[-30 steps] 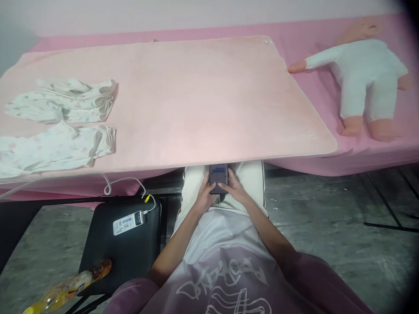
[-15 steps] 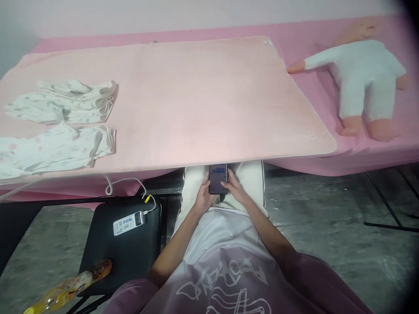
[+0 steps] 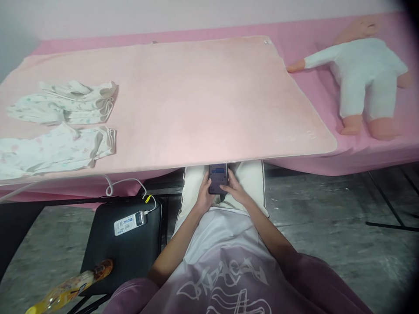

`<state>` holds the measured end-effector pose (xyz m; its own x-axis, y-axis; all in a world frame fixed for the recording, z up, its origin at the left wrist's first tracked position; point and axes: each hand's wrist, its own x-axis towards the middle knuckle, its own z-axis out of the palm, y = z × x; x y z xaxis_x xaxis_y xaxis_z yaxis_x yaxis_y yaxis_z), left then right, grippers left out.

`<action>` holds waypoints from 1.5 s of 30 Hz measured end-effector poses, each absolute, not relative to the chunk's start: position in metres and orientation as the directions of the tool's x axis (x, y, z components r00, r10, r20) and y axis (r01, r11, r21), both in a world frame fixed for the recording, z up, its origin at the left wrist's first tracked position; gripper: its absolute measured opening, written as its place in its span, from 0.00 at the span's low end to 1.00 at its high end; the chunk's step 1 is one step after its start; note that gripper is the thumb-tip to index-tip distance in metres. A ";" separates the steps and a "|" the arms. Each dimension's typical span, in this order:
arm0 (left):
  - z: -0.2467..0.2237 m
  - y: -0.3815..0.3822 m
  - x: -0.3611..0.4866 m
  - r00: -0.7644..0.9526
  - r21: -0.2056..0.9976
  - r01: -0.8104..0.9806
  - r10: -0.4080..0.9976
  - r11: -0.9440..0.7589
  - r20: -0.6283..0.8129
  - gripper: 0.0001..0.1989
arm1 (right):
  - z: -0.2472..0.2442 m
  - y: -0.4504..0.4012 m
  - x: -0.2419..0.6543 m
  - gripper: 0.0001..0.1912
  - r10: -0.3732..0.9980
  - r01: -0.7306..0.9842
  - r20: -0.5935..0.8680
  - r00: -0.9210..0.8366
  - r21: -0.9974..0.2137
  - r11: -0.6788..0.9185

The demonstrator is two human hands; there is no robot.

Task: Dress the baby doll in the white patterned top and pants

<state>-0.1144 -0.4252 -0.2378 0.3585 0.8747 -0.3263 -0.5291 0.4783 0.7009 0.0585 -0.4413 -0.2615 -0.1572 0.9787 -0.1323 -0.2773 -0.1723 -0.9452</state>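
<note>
Below the edge of the pink-covered counter [image 3: 306,80], a phone [image 3: 218,179] is pinched in the two-handed grip of left hand [image 3: 204,196] and right hand [image 3: 238,192]. Since a second ago, the left thumb has been drawn sideways; tapping seems left to the right.

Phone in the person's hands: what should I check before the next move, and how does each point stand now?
1. Phone supported by left hand's grip: ok.
2. Right hand's grip also on it: ok, thumb over the lower screen.
3. Screen text readable: not ok, too small.
4. Doll clear of the pale mat: not ok, one hand reaches its edge.
5. White device on the black seat: ok, cable attached.
6. Bottle upright: cannot tell.
</note>
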 end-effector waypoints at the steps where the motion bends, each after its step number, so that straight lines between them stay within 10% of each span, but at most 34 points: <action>1: -0.237 -0.426 -0.115 0.362 0.698 -0.527 0.871 0.485 -0.332 0.39 | -0.262 -0.441 0.058 0.53 0.980 -0.267 -0.138 -0.145 -0.948 -0.173; 21: -0.239 -0.425 -0.119 0.397 0.620 -0.553 0.831 0.556 -0.391 0.42 | -0.278 -0.434 0.048 0.38 0.993 -0.177 -0.103 0.053 -0.980 -0.092; 32: -0.233 -0.424 -0.124 0.413 0.602 -0.605 0.852 0.521 -0.322 0.39 | -0.279 -0.441 0.063 0.55 0.981 -0.234 -0.082 -0.178 -0.964 -0.123; 45: -0.239 -0.424 -0.123 0.393 0.631 -0.565 0.846 0.532 -0.361 0.35 | -0.278 -0.439 0.057 0.48 0.992 -0.166 -0.082 -0.091 -0.981 -0.096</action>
